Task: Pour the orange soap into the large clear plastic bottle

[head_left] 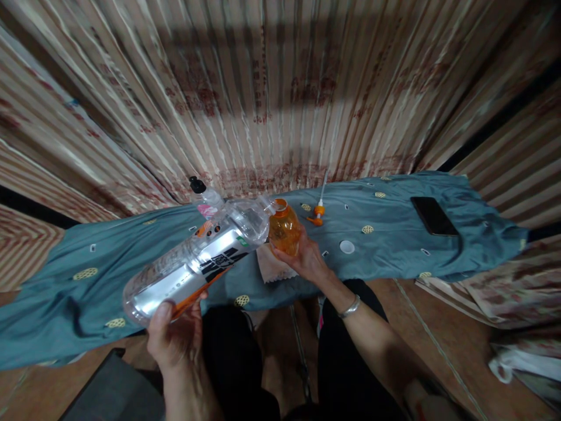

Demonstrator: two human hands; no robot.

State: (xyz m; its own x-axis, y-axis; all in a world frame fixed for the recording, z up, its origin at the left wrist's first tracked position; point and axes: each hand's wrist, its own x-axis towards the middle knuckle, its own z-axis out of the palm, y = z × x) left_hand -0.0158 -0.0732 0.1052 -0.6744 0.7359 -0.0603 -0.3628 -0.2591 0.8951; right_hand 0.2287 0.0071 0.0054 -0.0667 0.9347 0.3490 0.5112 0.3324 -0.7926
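A large clear plastic bottle (193, 266) with a silver and orange label lies tilted in my left hand (175, 333), which grips it near its base. Its neck points right and meets the mouth of a small orange bottle (287, 225). Around that orange bottle the fingers of my right hand (302, 257) are closed, holding it roughly upright. Whether liquid passes between the two I cannot make out. An orange pump head (318, 215) with a pale tube lies on the cloth just beyond my right hand. Beneath the hands is a folded beige cloth (272, 269).
A teal patterned cloth (385, 251) covers the narrow table. On it are a clear bottle with a black top (205, 196), a white round cap (347, 247) and a black phone (433, 216). Striped curtains (280, 88) hang close behind. A dark grey box (114, 389) stands lower left.
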